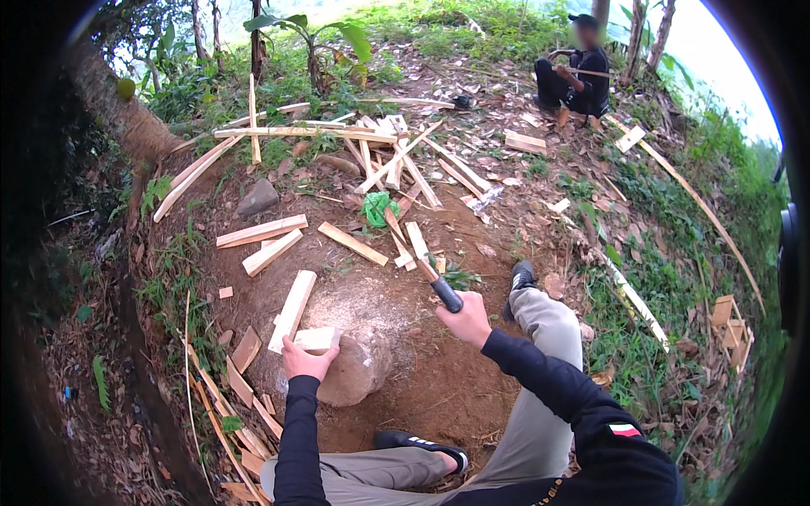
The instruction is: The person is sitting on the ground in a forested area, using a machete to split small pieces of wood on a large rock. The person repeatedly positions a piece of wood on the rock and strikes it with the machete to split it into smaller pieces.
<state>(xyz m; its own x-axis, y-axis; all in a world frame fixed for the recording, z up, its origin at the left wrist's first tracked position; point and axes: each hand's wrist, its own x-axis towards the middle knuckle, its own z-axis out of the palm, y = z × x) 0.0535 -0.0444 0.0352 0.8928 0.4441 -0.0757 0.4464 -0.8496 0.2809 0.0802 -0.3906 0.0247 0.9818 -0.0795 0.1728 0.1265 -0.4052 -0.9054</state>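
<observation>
My left hand (308, 361) is closed around a short pale wooden block (316, 339), holding it on the near left edge of a rounded brown chopping block (359, 375); I cannot tell if that is stump or stone. A longer squared wood piece (294, 308) lies just beyond my left fingers. In my right hand (467, 320) is the black handle of a machete (426, 267). Its narrow brownish blade points up and away to the left, over the ground right of the chopping block. The blade is apart from the block.
Cut sticks (392, 160) lie piled ahead, near a green plastic bag (379, 209) and a grey rock (257, 198). Offcuts (245, 405) lie at the left. Another person (578, 72) sits at the far right with a stick. A small wooden frame (732, 333) stands at right.
</observation>
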